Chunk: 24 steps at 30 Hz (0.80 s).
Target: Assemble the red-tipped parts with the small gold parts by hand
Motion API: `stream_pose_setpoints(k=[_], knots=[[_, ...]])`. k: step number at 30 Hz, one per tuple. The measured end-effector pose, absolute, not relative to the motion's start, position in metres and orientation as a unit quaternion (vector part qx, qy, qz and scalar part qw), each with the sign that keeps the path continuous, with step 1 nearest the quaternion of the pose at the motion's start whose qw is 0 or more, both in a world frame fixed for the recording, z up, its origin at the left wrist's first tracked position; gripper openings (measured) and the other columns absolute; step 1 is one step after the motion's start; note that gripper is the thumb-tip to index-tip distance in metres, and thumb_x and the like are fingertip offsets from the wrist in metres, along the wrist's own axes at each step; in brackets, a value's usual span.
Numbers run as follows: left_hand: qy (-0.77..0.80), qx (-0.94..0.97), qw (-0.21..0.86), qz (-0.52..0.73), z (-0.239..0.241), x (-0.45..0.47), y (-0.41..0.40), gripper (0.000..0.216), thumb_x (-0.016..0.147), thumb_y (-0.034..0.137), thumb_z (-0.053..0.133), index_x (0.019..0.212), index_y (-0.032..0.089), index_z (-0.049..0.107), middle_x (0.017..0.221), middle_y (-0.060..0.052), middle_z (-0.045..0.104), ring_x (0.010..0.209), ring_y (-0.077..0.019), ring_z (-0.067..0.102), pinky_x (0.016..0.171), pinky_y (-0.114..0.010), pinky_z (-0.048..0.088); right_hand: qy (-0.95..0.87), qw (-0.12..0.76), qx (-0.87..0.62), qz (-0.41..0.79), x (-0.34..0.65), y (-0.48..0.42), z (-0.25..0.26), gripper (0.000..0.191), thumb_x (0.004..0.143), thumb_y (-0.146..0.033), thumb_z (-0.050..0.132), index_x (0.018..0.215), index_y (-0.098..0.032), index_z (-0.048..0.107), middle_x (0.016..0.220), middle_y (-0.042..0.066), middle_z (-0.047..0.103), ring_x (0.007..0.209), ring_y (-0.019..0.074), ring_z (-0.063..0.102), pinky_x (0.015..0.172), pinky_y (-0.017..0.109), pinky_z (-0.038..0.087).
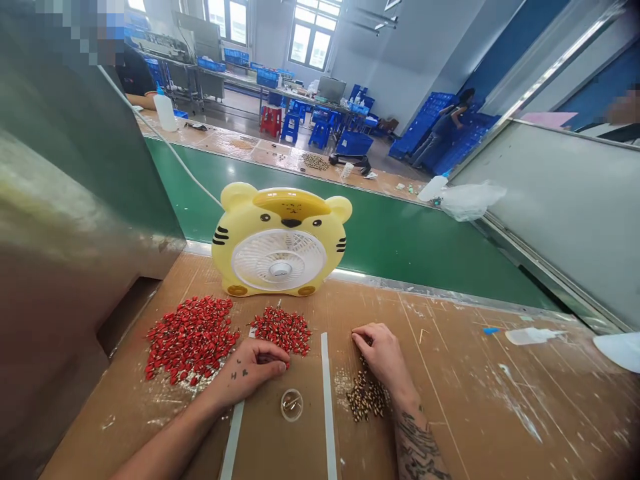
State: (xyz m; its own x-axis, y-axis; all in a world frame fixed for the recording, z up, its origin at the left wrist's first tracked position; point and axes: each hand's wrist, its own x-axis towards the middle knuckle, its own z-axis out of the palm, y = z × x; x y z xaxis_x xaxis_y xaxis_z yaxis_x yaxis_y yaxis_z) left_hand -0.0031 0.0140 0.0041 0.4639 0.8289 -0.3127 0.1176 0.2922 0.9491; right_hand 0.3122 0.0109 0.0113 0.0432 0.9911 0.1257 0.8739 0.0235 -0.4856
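Note:
My left hand [255, 369] is closed in a pinch, with a bit of a small red piece showing at its fingertips. Just beyond it lies a small pile of red pieces [281, 329], and a larger red pile [193, 337] spreads to its left. A small round clear dish [291, 405] with a thin stick-like thing in it stands between my hands. My right hand [380, 353] pinches thumb and forefinger together at the far side of a pile of small gold-and-dark pieces [366, 398]. What its fingertips hold, if anything, is too small to make out.
A yellow tiger-faced fan [280, 247] stands behind the red piles. Two pale tape strips [327, 400] run along the cardboard-covered table [450, 400]. A white squeeze bottle [533, 336] lies at right beside a blue cap [491, 331]. A metal cabinet [75, 200] bounds the left.

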Motion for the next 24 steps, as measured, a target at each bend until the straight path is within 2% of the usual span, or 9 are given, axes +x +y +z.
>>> stream_pose_setpoints(k=[5,8,10,13,18,24], knots=[[0.433,0.504,0.685,0.299,0.001,0.0,0.012,0.019,0.074,0.028,0.073,0.087,0.014,0.077,0.08,-0.005,0.075,0.068,-0.0145,0.062,0.062,-0.022,0.043,-0.67,0.285,-0.667,0.157,0.29,0.002,0.014,0.02,0.088,-0.031,0.056,0.087,-0.019,0.072,0.086,0.007,0.073,0.079,0.023,0.065,0.073,0.035,0.051],[0.442,0.494,0.665,0.344,0.005,0.005,0.009,0.018,0.072,0.027,0.073,0.085,0.014,0.077,0.084,-0.007,0.076,0.072,-0.0159,0.065,0.066,-0.023,0.047,-0.644,0.383,-0.602,0.275,0.253,-0.008,0.014,0.016,0.088,-0.031,0.062,0.086,-0.021,0.073,0.083,0.005,0.075,0.076,0.0204,0.068,0.07,0.03,0.054],[0.443,0.5,0.647,0.368,0.006,0.008,0.007,0.018,0.073,0.027,0.072,0.084,0.014,0.077,0.084,-0.008,0.076,0.074,-0.0175,0.067,0.069,-0.024,0.05,-0.666,0.404,-0.539,0.321,0.228,-0.013,0.014,0.013,0.087,-0.029,0.064,0.085,-0.021,0.075,0.085,0.005,0.075,0.079,0.0196,0.069,0.072,0.029,0.055],[0.437,0.527,0.618,0.385,0.008,0.012,0.005,0.016,0.076,0.026,0.07,0.085,0.014,0.078,0.086,-0.008,0.077,0.078,-0.0192,0.068,0.072,-0.026,0.052,-0.687,0.414,-0.498,0.331,0.205,-0.017,0.015,0.013,0.089,-0.025,0.063,0.088,-0.022,0.076,0.087,0.006,0.074,0.081,0.019,0.069,0.074,0.029,0.055],[0.435,0.594,0.562,0.377,0.01,0.012,0.003,0.016,0.081,0.02,0.065,0.088,0.018,0.079,0.086,-0.007,0.077,0.081,-0.0193,0.069,0.073,-0.026,0.052,-0.688,0.408,-0.508,0.319,0.2,-0.02,0.013,0.012,0.09,-0.025,0.062,0.092,-0.022,0.073,0.086,0.006,0.074,0.078,0.0193,0.069,0.072,0.03,0.055],[0.432,0.634,0.522,0.374,0.013,0.012,0.003,0.018,0.083,0.015,0.062,0.089,0.02,0.079,0.087,-0.005,0.077,0.081,-0.0184,0.069,0.075,-0.026,0.051,-0.7,0.395,-0.5,0.321,0.2,-0.019,0.013,0.01,0.089,-0.022,0.061,0.085,-0.022,0.07,0.082,0.004,0.072,0.077,0.0186,0.068,0.071,0.029,0.053]])
